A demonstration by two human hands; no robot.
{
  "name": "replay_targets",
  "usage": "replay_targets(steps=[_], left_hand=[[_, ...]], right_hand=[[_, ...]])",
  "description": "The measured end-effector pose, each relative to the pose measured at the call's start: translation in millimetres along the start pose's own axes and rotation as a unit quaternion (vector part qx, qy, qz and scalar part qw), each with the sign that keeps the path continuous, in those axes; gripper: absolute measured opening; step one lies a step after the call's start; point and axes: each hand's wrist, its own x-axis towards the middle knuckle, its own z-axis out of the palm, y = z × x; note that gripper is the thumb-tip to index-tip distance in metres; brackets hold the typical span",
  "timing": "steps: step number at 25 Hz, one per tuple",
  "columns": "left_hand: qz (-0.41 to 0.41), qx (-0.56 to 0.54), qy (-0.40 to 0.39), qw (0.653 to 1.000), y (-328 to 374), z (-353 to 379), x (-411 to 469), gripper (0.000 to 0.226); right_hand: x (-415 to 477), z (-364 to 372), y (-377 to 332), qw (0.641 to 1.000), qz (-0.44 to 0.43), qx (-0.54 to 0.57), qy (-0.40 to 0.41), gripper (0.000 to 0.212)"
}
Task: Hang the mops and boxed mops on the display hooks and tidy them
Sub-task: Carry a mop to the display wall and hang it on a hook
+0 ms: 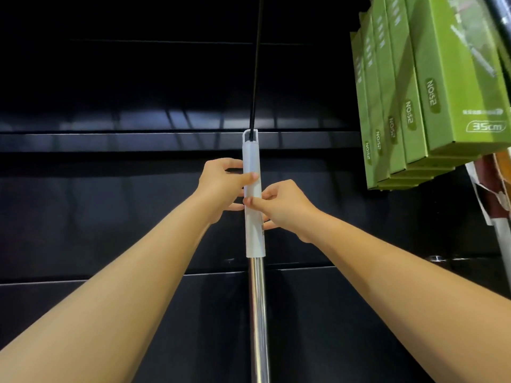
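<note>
Ctr frame: mop (255,239), top loop apparently on black hook (256,64) at 12 o'clock. L hand (218,186) pinches white grip; R hand (284,208) clamped on it just below. Green boxes (431,92) hang at 2 o'clock.

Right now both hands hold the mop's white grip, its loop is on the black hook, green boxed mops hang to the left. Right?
Wrong side: the head view shows the green boxed mops hanging to the right. The rest stands: left hand and right hand hold the white grip, its loop on the black hook.
</note>
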Motion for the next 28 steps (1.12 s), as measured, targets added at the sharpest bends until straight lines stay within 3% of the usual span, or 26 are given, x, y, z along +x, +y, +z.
replay_targets(steps=[11, 20, 25, 28], left_hand=[[-0.007, -0.026, 0.025, 0.999, -19, 3, 10, 0.042], [-0.023, 0.004, 0.053, 0.998, -15, 8, 4, 0.039], [0.001, 0.176, 0.038, 0.984, -7, 10, -25, 0.043], [0.044, 0.331, 0.058, 0.941, -17, 0, -61, 0.044]], right_hand=[[8, 1, 15, 0.999, 0.002, 0.051, 0.009, 0.043], [0, 9, 11, 0.999, 0.014, 0.033, 0.039, 0.032], [-18, 23, 0, 0.994, 0.014, -0.075, 0.083, 0.024], [-42, 23, 6, 0.979, 0.046, -0.191, 0.058, 0.041]])
